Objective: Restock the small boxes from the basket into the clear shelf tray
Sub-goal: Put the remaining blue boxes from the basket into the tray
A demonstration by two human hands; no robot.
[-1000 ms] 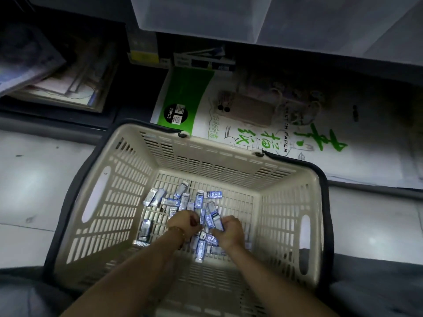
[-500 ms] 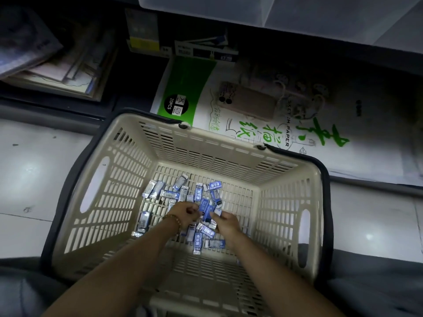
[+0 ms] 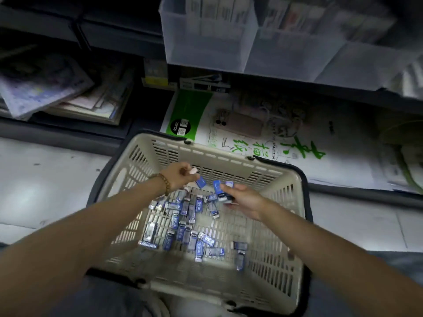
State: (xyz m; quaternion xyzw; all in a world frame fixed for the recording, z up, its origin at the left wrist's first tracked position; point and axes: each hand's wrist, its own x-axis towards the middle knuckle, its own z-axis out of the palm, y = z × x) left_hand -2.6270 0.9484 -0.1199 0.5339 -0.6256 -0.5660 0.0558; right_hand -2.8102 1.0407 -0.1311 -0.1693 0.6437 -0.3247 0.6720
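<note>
Lifting small boxes (image 3: pixel 217 186), left hand (image 3: pixel 179 177), right hand (image 3: pixel 243 199)

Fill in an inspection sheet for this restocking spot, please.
Surface: tiled floor, with the basket standing on it.
Job's things: boxes lie loose on the basket bottom; the tray sits on the shelf above, with some packs showing inside.
Clutter: paper pack behind the basket; paper stack on the low shelf at left.
Grippers: left hand and right hand each hold boxes above the basket.
Cables: nothing seen.
Surroundings: dim shelving.
</note>
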